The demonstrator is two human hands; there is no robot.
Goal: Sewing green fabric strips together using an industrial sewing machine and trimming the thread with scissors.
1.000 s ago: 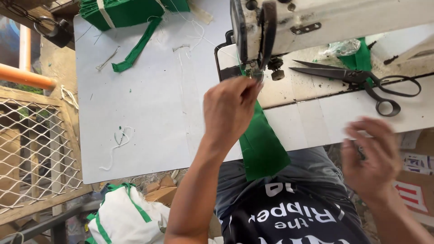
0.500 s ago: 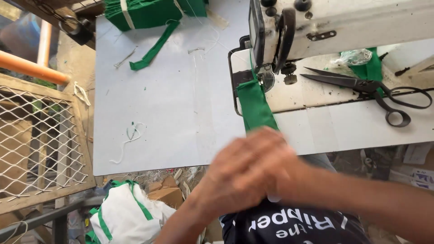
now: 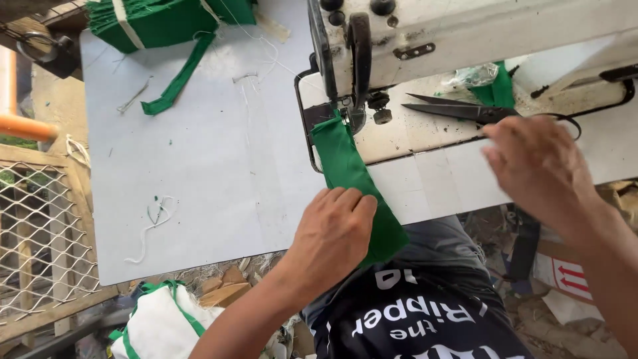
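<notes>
Green fabric strip [image 3: 355, 193]: runs from under the presser foot of the sewing machine [image 3: 465, 33] down over the near edge of the white table [image 3: 199, 186] towards your lap.

Your left hand [image 3: 332, 233]: lies palm down on the strip's lower part at the table edge, fingers together and curled over the cloth, pressing rather than pinching it.

Your right hand [image 3: 538, 173]: blurred, open with fingers loosely spread, holding nothing; it hovers over the machine bed just beside the handles of the black scissors [image 3: 465, 112].

Scissors: lie flat on the machine bed, blades pointing towards the needle.

Stack of green fabric pieces [image 3: 166, 20]: far left corner of the table, bound with a pale band; one loose green strip [image 3: 178, 78] trails from it.

White thread scrap [image 3: 151, 223]: on the table, well left of your left hand.

White bag with green trim [image 3: 159, 326]: below the table edge.
</notes>
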